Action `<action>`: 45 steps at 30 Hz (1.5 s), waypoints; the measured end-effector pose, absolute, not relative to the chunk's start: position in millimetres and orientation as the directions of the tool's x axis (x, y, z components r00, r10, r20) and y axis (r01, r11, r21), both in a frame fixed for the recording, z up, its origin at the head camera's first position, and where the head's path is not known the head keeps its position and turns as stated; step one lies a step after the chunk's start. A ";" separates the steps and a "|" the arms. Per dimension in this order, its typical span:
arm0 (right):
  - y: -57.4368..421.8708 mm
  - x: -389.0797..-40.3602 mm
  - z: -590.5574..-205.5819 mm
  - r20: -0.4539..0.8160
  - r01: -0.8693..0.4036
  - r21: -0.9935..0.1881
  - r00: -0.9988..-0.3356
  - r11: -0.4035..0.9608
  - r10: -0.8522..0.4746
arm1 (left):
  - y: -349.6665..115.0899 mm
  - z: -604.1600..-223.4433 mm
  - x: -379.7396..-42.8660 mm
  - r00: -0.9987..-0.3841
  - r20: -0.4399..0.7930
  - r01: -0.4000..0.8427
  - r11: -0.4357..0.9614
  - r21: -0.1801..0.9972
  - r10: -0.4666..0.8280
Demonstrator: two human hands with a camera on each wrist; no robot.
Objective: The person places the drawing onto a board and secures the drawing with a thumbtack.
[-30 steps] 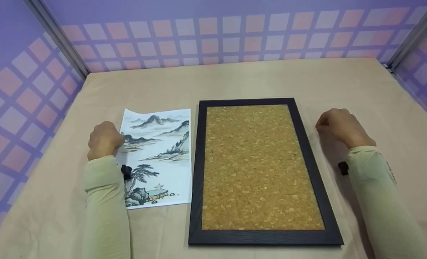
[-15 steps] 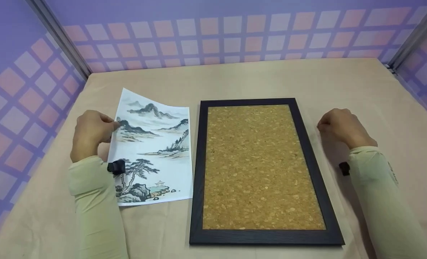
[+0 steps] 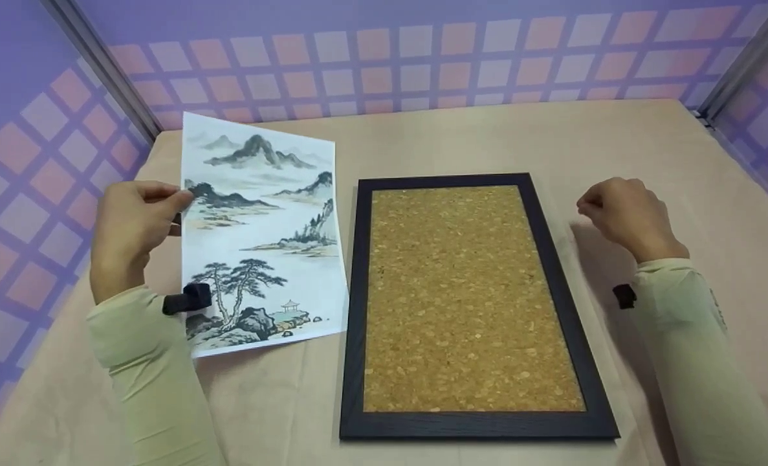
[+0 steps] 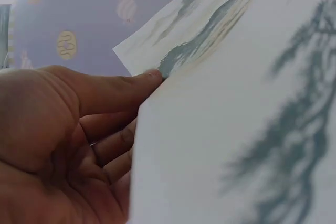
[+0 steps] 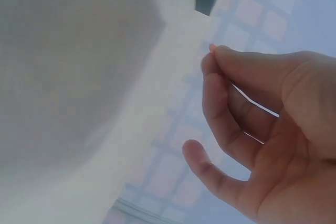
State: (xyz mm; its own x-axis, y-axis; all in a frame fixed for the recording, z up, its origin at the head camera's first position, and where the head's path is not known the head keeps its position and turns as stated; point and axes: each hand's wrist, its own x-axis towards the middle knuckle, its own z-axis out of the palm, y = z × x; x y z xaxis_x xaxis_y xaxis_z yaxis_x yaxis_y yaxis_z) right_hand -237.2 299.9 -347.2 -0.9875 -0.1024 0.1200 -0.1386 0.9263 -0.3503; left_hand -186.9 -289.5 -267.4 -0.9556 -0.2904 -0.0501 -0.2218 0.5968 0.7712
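In the head view my left hand pinches the left edge of a sheet of paper printed with an ink landscape painting. Thumb and fingertips grip that edge in the left wrist view, where the sheet bends near the thumb. The paper is tilted up off the table, its lower right side beside the frame. A cork board in a dark frame lies flat, right of the paper. My right hand hovers to the right of the board, fingers loosely curled, thumb tip touching the index finger; a small orange-pink spot shows at that tip.
A beige cloth covers the table. Purple panels with pink and white squares stand along the back and both sides, with metal posts at the corners. A black wrist camera sits close to the paper's lower left.
My left hand has taken the paper's left edge, lifted it and moved left, so the sheet now rises from the table. The right hand has lifted slightly; the board stays put.
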 end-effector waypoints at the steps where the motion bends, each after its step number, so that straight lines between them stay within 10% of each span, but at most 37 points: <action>1: 299.3 -236.8 -345.4 0.139 -0.145 -0.353 -0.985 0.925 -0.101 | -288.9 -265.3 -185.3 -0.954 -0.039 -0.215 0.586 0.781 -0.297; 38: 263.4 -200.7 -267.6 0.522 -0.294 -0.393 -0.852 0.871 -0.052 | -234.2 -222.1 -172.0 -0.865 0.319 0.377 -0.082 0.922 -0.388; 45: 254.3 -200.3 -254.7 0.537 -0.344 -0.438 -0.841 0.830 -0.065 | -184.0 -240.4 -191.4 -0.889 0.364 0.379 0.000 0.925 -0.276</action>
